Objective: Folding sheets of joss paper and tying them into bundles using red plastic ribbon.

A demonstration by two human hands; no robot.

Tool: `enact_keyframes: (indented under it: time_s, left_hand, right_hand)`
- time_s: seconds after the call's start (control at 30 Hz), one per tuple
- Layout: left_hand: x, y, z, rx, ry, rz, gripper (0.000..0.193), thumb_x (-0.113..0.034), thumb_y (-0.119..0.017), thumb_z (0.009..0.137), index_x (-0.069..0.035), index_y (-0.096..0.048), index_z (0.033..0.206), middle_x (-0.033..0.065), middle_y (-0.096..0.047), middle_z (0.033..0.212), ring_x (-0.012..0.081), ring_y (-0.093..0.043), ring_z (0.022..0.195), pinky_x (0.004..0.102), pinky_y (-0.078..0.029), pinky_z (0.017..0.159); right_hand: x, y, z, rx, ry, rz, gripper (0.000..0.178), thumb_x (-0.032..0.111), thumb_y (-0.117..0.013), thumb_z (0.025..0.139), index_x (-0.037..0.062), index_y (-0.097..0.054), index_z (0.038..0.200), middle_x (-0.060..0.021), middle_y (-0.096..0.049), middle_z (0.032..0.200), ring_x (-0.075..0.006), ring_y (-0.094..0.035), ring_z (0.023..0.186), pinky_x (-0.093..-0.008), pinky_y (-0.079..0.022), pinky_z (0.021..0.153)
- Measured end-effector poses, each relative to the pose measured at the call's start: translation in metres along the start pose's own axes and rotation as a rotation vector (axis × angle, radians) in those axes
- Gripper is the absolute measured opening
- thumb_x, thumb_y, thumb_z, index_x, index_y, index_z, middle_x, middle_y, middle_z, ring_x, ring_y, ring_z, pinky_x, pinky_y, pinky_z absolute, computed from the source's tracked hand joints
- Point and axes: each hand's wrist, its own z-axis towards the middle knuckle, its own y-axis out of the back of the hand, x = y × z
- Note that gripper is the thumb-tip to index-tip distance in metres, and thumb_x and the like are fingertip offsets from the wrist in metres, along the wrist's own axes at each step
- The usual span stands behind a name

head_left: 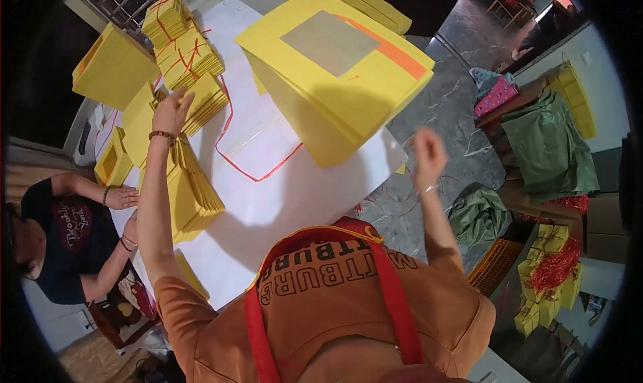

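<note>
A tall stack of yellow folded paper pieces (318, 125), its top one bearing a grey rectangle and an orange stripe, rises from the white table (268, 202) ahead. My left hand (173, 115) is open, fingers apart, over more yellow paper stacks (204, 102) on the left; whether it touches them I cannot tell. My right hand (429, 157) is off the table's right edge, smeared by motion, its fingers seeming curled; nothing shows in it. A red string (254, 179) lies in a loop on the table between the left stacks and the tall stack.
Bundles tied with red string (189, 56) stand at the far left. Another person's hands (124, 199) rest at the left table edge, near yellow paper. On the right floor are green plastic sheeting (552, 145), a yellow crate (495, 266) and yellow bundles with red string (550, 276).
</note>
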Motion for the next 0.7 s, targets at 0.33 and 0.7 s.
enact_keyframes:
  time_s: [0.33, 0.7]
  left_hand:
    - [-0.178, -0.019, -0.043, -0.42, -0.4, -1.434, 0.07, -0.051, -0.025, 0.089, 0.0, -0.012, 0.134, 0.012, -0.012, 0.141, 0.0245, -0.015, 0.129, 0.0323, -0.012, 0.105]
    - [-0.21, -0.016, -0.052, -0.671, -0.415, -1.251, 0.072, -0.051, -0.028, 0.089, 0.002, -0.01, 0.134, 0.0182, -0.013, 0.139, 0.0275, -0.014, 0.129, 0.0343, -0.014, 0.104]
  right_hand:
    - [0.083, -0.055, 0.114, 0.3, -0.114, 0.32, 0.067, 0.052, -0.013, 0.09, 0.0029, -0.045, 0.122, -0.0079, -0.054, 0.113, -0.0168, -0.046, 0.108, -0.0292, -0.027, 0.094]
    - [0.088, -0.049, 0.104, 0.355, 0.044, 0.258, 0.068, 0.05, -0.01, 0.091, 0.0022, -0.052, 0.113, -0.0078, -0.055, 0.112, -0.0173, -0.046, 0.107, -0.0305, -0.027, 0.094]
